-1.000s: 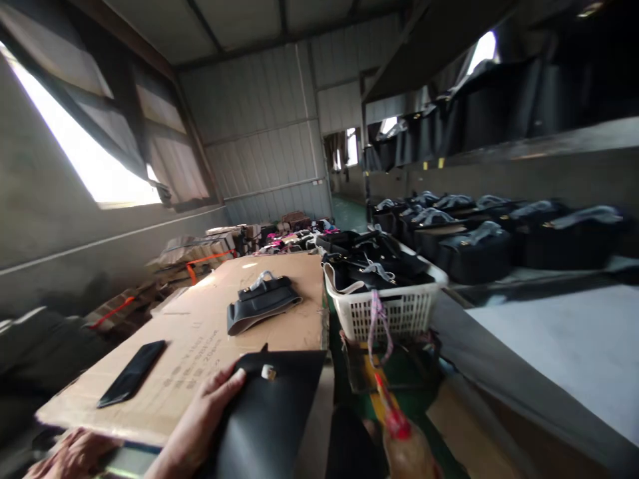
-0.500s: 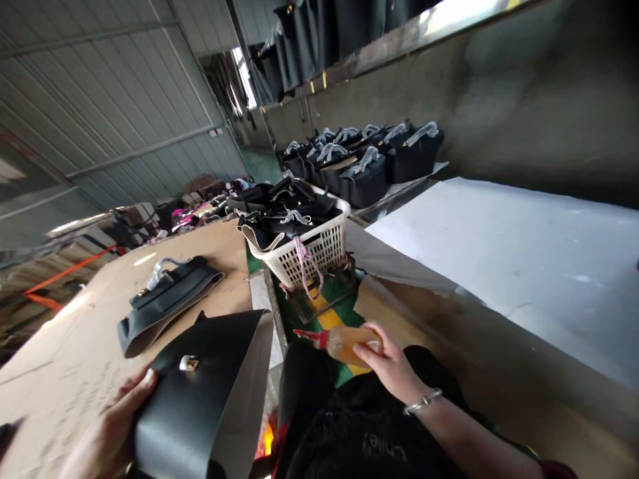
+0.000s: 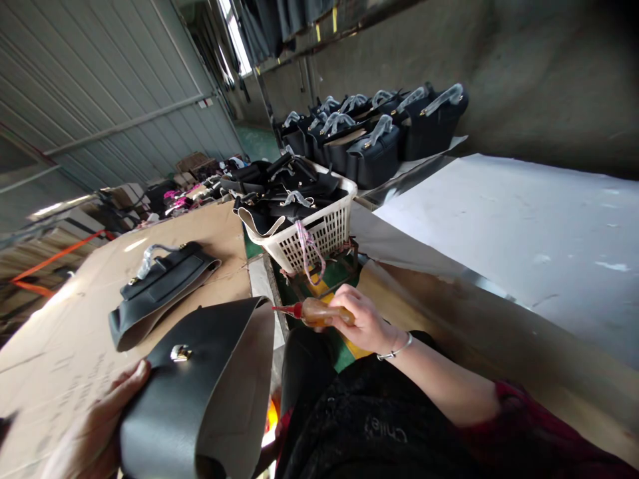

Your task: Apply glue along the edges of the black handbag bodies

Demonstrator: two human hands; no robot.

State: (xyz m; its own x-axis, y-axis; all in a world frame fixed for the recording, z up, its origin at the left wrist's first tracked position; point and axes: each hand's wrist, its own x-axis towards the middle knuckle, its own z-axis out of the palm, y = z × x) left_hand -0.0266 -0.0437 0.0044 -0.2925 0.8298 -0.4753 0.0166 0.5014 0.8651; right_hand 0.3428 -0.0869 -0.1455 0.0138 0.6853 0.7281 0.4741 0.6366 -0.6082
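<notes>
My left hand (image 3: 107, 412) grips the left side of a black leather handbag piece (image 3: 200, 372), thumb on top. The piece curves open toward me, showing its beige inner side, and a gold clasp (image 3: 180, 353) sits on its front. In my right hand (image 3: 364, 322) is a squeeze bottle (image 3: 315, 311) of amber liquid with a red nozzle. The nozzle tip points left, right by the piece's upper right edge; I cannot tell whether it touches. Beyond lies another black handbag part (image 3: 162, 286) with a plastic-wrapped handle.
Cardboard (image 3: 54, 372) covers the table on the left. Ahead stands a white basket (image 3: 319, 236) heaped with black bag parts, a pink rope hanging from it. Several black handbags (image 3: 374, 156) stand behind it. White sheeting (image 3: 524, 219) covers the right-hand table.
My right hand has moved left and slightly up, bringing the bottle's nozzle to the handbag piece's edge. The left hand keeps its grip. The view has shifted a little.
</notes>
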